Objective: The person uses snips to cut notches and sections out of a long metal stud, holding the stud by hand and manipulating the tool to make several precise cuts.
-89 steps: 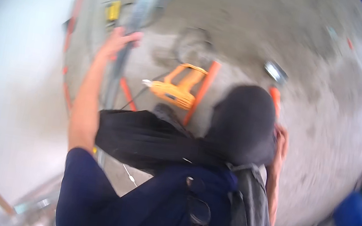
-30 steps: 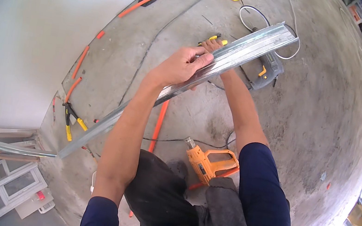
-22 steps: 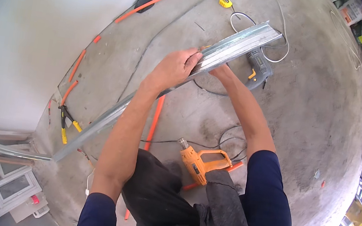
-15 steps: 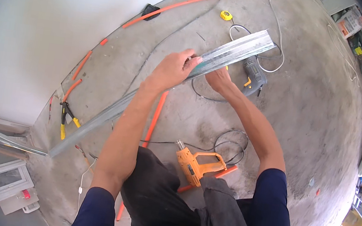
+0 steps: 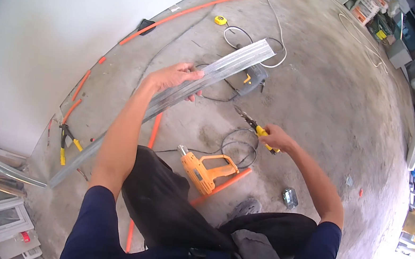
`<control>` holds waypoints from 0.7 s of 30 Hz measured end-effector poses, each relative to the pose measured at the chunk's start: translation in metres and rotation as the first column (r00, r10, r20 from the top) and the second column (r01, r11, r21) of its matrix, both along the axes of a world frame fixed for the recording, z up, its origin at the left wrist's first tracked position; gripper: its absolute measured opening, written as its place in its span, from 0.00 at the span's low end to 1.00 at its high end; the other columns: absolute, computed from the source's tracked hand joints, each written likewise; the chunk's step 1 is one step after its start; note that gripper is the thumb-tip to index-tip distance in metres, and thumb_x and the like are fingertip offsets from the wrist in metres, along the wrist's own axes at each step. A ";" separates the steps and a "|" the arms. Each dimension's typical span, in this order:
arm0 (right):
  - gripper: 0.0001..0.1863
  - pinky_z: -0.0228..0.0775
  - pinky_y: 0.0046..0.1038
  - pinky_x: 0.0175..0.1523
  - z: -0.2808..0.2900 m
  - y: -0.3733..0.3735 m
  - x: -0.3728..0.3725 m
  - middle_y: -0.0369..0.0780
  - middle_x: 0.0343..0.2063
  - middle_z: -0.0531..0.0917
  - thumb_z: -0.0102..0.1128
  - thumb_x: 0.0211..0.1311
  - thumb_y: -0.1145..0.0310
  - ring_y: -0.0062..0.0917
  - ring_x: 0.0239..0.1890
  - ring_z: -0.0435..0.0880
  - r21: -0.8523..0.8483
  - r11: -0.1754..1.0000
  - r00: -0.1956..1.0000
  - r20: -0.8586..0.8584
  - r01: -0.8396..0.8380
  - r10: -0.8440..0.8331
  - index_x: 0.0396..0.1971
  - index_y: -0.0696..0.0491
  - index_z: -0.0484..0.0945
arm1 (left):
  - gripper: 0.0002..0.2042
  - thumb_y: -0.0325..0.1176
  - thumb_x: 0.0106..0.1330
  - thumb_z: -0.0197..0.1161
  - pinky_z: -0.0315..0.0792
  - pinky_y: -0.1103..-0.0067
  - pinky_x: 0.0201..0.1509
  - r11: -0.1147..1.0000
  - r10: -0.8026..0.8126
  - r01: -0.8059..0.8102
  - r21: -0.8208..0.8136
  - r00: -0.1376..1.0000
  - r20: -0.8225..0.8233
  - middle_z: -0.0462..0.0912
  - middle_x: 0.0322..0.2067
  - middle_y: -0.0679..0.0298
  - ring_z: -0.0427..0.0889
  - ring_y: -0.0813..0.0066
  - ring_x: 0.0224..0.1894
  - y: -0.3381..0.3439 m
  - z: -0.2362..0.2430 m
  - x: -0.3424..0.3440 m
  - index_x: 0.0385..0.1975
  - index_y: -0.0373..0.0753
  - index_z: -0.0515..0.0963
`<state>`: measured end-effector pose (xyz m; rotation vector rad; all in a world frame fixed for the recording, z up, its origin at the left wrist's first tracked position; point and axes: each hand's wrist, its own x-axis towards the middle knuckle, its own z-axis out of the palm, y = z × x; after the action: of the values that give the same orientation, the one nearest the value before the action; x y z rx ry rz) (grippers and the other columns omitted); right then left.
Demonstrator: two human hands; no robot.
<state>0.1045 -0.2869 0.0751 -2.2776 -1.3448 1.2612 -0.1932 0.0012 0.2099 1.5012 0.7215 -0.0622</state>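
A long silver metal channel [image 5: 239,60] slants across from the lower left to the upper middle, its free end raised off the floor. My left hand [image 5: 172,77] grips it partway along, thumb on the upper face and fingers curled beneath. To the right of the channel, my right hand [image 5: 277,138] is closed around the yellow handles of metal snips [image 5: 254,125]. Their dark jaws point up and left, apart from the channel. Under the channel's free end lies a grey power drill [image 5: 254,80], partly hidden by it.
An orange heat gun [image 5: 200,172] lies before my knees, beside an orange pipe [image 5: 236,178] and coiled black cable. A yellow tape measure [image 5: 220,20] sits farther off. Yellow-handled cutters [image 5: 64,140] lie left. A small clear-topped pack [image 5: 290,197] is at right. White frames [image 5: 1,214] stand lower left.
My right hand has come out from under the channel and moved down and right, bringing the snips into sight. My left hand still grips the channel. The whole view has shifted.
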 end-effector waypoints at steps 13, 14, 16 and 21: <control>0.24 0.76 0.33 0.41 -0.043 -0.113 0.029 0.41 0.40 0.83 0.67 0.57 0.65 0.28 0.39 0.83 -0.245 0.881 0.809 -0.354 0.404 -0.470 0.51 0.59 0.76 | 0.24 0.30 0.62 0.68 0.73 0.75 0.51 0.884 -0.435 0.460 0.084 0.874 -0.216 0.81 0.41 0.65 0.76 0.80 0.45 -0.022 -0.064 0.023 0.57 0.38 0.69; 0.23 0.76 0.33 0.41 -0.040 -0.115 0.027 0.41 0.40 0.83 0.66 0.57 0.66 0.27 0.39 0.83 -0.288 0.870 0.788 -0.377 0.401 -0.488 0.52 0.59 0.76 | 0.24 0.30 0.62 0.68 0.73 0.75 0.51 0.886 -0.438 0.459 0.065 0.874 -0.210 0.81 0.41 0.65 0.76 0.80 0.45 -0.022 -0.073 0.025 0.57 0.38 0.69; 0.22 0.76 0.32 0.42 -0.030 -0.118 0.019 0.41 0.40 0.84 0.65 0.57 0.68 0.27 0.40 0.84 -0.241 0.916 0.889 -0.257 0.321 -0.379 0.52 0.58 0.76 | 0.20 0.29 0.66 0.64 0.70 0.76 0.49 0.772 -0.439 0.538 0.339 0.836 -0.329 0.76 0.40 0.69 0.70 0.81 0.43 -0.023 -0.089 0.028 0.57 0.36 0.69; 0.22 0.75 0.27 0.45 0.012 -0.114 -0.012 0.40 0.37 0.85 0.60 0.56 0.73 0.25 0.40 0.84 0.305 0.941 0.989 -0.070 0.147 -0.132 0.52 0.58 0.75 | 0.26 0.29 0.68 0.61 0.68 0.78 0.49 0.795 -0.392 0.492 0.354 0.863 -0.318 0.72 0.40 0.68 0.67 0.77 0.42 -0.022 -0.101 0.026 0.65 0.37 0.64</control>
<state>0.0928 -0.4012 0.0870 -2.0697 -1.2397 0.9759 -0.1668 -0.0213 0.1089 2.0946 0.5648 -0.4734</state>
